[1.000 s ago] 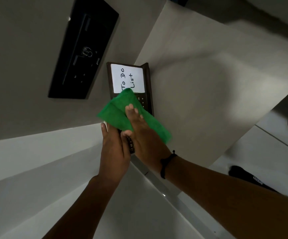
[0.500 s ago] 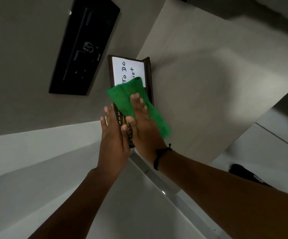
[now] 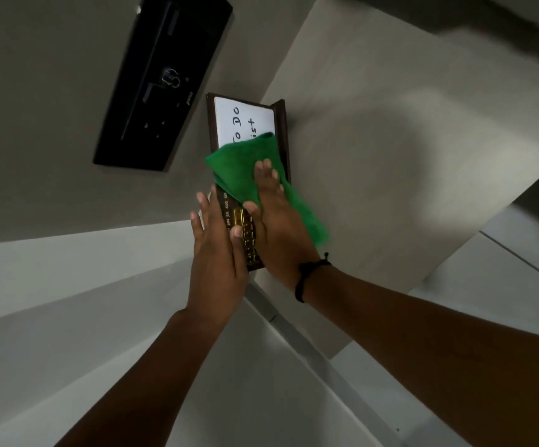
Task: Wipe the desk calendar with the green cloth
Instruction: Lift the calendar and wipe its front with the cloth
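I am mid-wipe: my right hand lies flat and open, pressing the green cloth against the face of the desk calendar, which stands on the pale desk with its white "To Do List" panel at the far end and the month strip nearer me. My left hand is also open, fingers straight, its palm laid along the calendar's near left edge to steady it; neither grip is curled around anything. The cloth now covers the lower part of the white panel, hiding part of the writing, while the gold month and date rows below it are bare. By my judgement the lower, darker section has had its pass and the upper white panel and frame top are left to do, though whether it is truly clean I cannot tell in this dim view. Compared with a second ago, the cloth has travelled up from the date rows onto the white panel, and my left hand has slid further up alongside.
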